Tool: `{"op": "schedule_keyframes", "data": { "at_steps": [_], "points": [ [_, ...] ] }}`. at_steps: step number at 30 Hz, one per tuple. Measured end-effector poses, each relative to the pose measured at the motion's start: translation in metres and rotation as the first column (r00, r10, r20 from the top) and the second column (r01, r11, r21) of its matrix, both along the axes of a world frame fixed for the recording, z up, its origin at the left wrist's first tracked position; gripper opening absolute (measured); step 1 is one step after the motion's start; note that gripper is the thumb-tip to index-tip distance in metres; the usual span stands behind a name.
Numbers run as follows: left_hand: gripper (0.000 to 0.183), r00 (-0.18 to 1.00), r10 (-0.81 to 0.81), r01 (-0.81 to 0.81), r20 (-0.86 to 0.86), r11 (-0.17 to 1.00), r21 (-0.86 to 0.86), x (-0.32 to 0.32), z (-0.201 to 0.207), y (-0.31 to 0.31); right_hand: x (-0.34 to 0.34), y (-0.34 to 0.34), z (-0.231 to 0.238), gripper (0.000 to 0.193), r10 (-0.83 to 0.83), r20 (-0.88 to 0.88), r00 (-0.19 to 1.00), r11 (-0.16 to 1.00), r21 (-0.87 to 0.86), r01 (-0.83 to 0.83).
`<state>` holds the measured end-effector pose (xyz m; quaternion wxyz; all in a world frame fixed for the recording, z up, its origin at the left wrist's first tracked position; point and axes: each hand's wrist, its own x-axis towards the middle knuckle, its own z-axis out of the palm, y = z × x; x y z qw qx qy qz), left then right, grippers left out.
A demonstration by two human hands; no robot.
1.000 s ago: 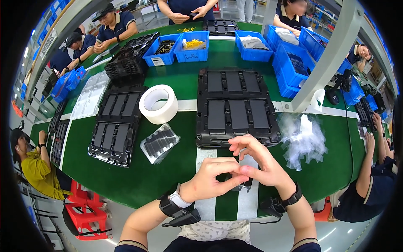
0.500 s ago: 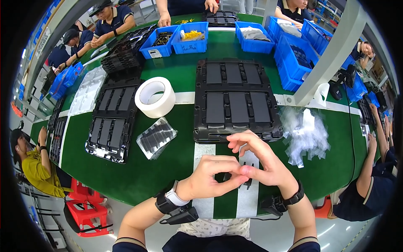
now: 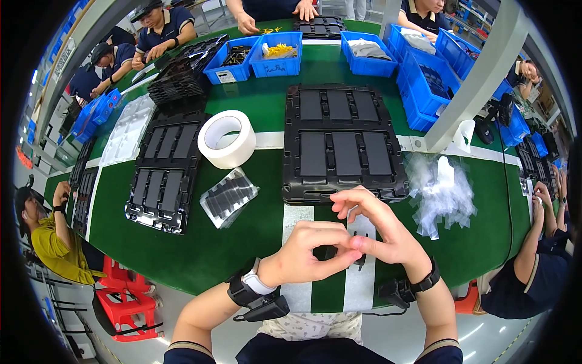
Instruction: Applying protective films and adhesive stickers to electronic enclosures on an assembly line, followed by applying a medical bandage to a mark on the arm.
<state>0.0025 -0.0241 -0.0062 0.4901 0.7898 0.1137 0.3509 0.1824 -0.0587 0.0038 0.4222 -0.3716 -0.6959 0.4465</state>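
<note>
My left hand (image 3: 303,252) is over the front of the green table, thumb and fingers curled into a pinch. What it pinches, if anything, is too small to make out. My right hand (image 3: 388,233) meets it from the right, its thumb tip touching the left fingertips. The other right fingers are bent and stand apart from that thumb. A small black pronged part (image 3: 362,261) shows below the hands over a white strip; whether it is held or lies there I cannot tell. Just beyond sits a black tray (image 3: 345,189) with dark rectangular pads in its pockets.
Left of the tray are a roll of white tape (image 3: 242,145), a bag of black strips (image 3: 229,197) and a second black tray (image 3: 160,164). Clear film pieces (image 3: 439,200) are heaped at right. Blue bins (image 3: 276,65) and a metal post (image 3: 479,79) stand farther back. Co-workers sit around.
My hands keep nearly the same pose, fingertips still together. The whole scene shifts slightly in the picture. Across the table, a co-worker's hand has moved toward the yellow pieces.
</note>
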Motion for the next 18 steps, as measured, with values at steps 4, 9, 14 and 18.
{"op": "schedule_keyframes", "data": {
  "at_steps": [4,9,14,18],
  "points": [
    [0.008,0.998,0.01,0.002,0.069,0.983,-0.186,0.005,-0.003,-0.003,-0.001,0.001,-0.001,0.048,-0.147,0.01,0.989,0.967,0.212,0.141],
    [0.012,0.995,-0.015,0.075,0.1,0.778,-0.624,0.004,-0.009,0.0,-0.002,0.0,-0.001,0.035,-0.472,0.146,0.869,0.731,0.617,0.293],
    [0.011,0.993,-0.046,0.106,0.106,0.73,-0.676,0.003,-0.008,0.003,-0.003,0.0,0.0,0.036,-0.525,0.146,0.839,0.65,0.705,0.284],
    [0.009,0.993,-0.036,0.104,0.114,0.732,-0.673,0.003,-0.008,0.003,-0.004,0.0,-0.002,0.035,-0.543,0.127,0.83,0.575,0.777,0.257]
  ]
}}
